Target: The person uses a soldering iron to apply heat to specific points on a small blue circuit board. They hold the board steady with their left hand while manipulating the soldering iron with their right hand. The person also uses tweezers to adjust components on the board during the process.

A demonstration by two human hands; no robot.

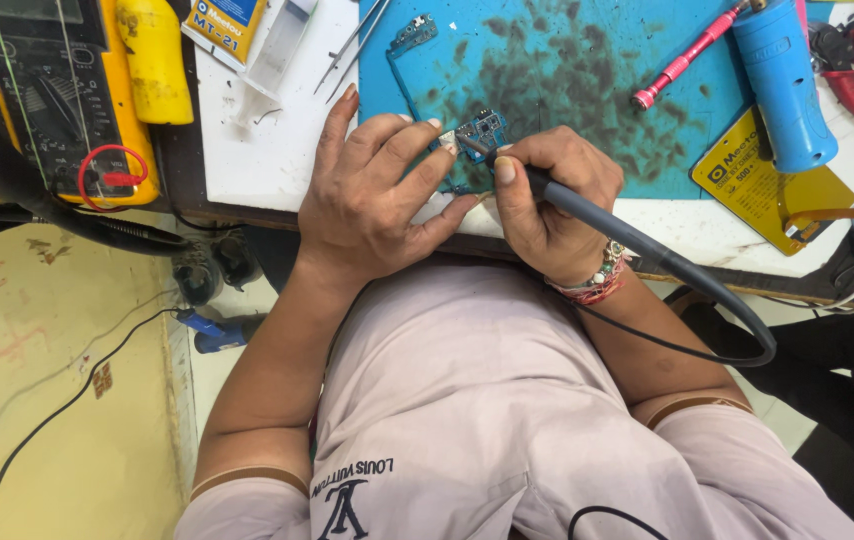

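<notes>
Head view. The right hand (547,195) is gripping a soldering iron (547,187) like a pen; its long axis is running from lower right to upper left, with the tip pointing up-left onto a small blue circuit board (482,130). The left hand (372,190) is pinching that board between thumb and forefinger, holding it at the near edge of a stained teal work mat (567,70). The iron's cable (727,320) is looping off the surface's (267,150) front edge. Open mat is lying beyond the board; tweezers (347,45) are lying to the upper left, a pink screwdriver (687,58) and a blue cylindrical tool (782,85) to the upper right.
</notes>
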